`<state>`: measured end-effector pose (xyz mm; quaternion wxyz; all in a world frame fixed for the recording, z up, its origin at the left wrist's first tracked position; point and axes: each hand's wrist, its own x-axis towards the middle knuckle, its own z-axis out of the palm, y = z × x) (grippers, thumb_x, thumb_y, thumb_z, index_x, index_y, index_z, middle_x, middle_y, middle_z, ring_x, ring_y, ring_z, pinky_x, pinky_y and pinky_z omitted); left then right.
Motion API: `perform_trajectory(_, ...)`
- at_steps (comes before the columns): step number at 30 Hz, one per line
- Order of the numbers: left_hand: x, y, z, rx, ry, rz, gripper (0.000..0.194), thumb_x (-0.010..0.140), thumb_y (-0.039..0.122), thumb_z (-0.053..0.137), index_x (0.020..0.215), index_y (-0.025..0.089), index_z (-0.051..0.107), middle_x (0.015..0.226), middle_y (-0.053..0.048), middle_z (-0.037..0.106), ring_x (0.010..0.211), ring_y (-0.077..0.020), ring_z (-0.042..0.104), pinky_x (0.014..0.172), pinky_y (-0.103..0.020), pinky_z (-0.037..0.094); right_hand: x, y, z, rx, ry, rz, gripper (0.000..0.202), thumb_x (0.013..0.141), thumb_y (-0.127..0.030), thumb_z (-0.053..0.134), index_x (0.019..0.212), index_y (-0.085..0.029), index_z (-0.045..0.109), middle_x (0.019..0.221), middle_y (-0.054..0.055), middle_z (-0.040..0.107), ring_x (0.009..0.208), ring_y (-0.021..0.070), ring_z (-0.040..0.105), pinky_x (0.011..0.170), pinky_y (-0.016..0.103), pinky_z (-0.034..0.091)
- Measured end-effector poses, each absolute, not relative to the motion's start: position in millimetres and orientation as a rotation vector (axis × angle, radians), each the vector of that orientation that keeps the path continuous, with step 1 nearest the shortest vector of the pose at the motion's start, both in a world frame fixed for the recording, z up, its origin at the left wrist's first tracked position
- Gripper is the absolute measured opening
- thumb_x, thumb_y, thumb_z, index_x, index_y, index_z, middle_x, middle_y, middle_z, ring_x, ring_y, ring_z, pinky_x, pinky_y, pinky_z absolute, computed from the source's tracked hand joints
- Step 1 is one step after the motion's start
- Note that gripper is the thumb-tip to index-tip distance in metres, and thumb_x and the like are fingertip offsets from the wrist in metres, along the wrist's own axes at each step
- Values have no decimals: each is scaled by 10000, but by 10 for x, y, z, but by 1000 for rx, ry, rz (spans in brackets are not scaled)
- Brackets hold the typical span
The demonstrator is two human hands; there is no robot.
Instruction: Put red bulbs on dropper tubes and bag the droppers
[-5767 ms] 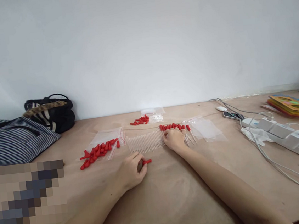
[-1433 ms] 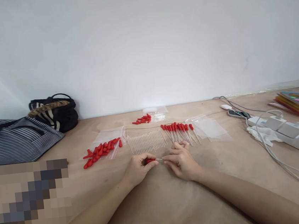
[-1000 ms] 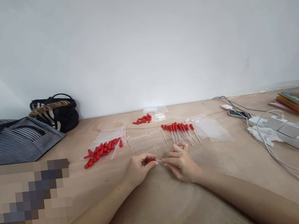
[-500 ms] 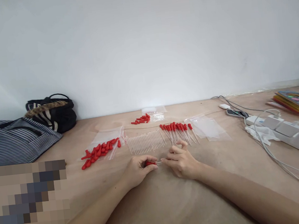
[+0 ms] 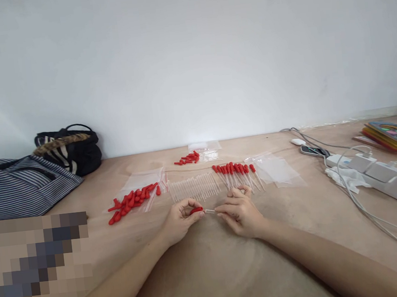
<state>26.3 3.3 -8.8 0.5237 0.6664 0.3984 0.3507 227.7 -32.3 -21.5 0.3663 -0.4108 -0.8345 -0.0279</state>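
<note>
My left hand (image 5: 180,222) pinches a red rubber dropper bulb (image 5: 196,210) between thumb and fingers, its mouth turned to the right. Facing it, my right hand (image 5: 239,211) is closed on a clear glass dropper tube (image 5: 210,211), whose end points left at the bulb. A tiny gap seems to part the tube from the bulb. Beyond my hands lies a row of clear dropper tubes (image 5: 193,187). To its right are several droppers with red bulbs (image 5: 234,169) fitted. A pile of loose red bulbs (image 5: 131,202) lies on a plastic bag at the left.
Farther back, smaller red bulbs (image 5: 187,158) lie by a clear bag (image 5: 205,146). Another plastic bag (image 5: 281,171) is right of the droppers. A power strip with white chargers (image 5: 381,172) and loose cables is at the right. Bags (image 5: 28,185) stand at the left.
Both hands have shifted slightly away from me. The bulb and tube are tilted differently, and more of the tube's end shows between the hands.
</note>
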Motion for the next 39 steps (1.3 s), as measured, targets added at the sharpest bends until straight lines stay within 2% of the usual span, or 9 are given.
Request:
perform_trajectory(7, 270, 53, -119, 1564, 945, 854, 200, 613, 277, 691, 743, 144, 617, 738, -13, 681, 699, -147, 625, 701, -261, 496, 2221, -355, -191, -1033, -2048, -137, 146, 798, -229, 505, 833, -238, 646, 679, -3, 639, 720, 151, 456, 801, 400, 200)
perform_trajectory(21, 279, 16, -163, 1750, 966, 938, 199, 683, 275, 633, 818, 132, 665, 770, -44, 709, 704, -167, 650, 671, -262, 529, 2179, -383, -198, -953, -2113, -247, 153, 782, -171, 489, 829, -202, 631, 582, -7, 560, 682, 136, 422, 759, 377, 212)
perform_trajectory(28, 232, 14, -223, 2079, 943, 986, 162, 725, 266, 619, 828, 157, 681, 761, -34, 706, 698, -164, 647, 650, -261, 531, 2239, -350, -215, -880, -2168, -221, 181, 788, -157, 463, 833, -202, 633, 565, -7, 545, 697, 140, 431, 772, 389, 202)
perform_trajectory(35, 235, 2, -226, 2578, 725, 1266, 160, 796, 199, 568, 939, 166, 631, 725, -13, 709, 620, -124, 643, 867, -370, 468, 2270, -352, -225, -904, -2178, -140, 161, 777, -174, 487, 824, -210, 636, 591, -7, 559, 721, 144, 436, 790, 391, 194)
perform_trajectory(39, 237, 3, -198, 2798, 569, 1382, 139, 813, 142, 545, 936, 165, 606, 726, -15, 706, 618, -113, 647, 890, -391, 445, 2263, -381, -212, -970, -2164, 16, 141, 780, -212, 500, 796, -217, 640, 577, -9, 555, 741, 153, 446, 793, 386, 195)
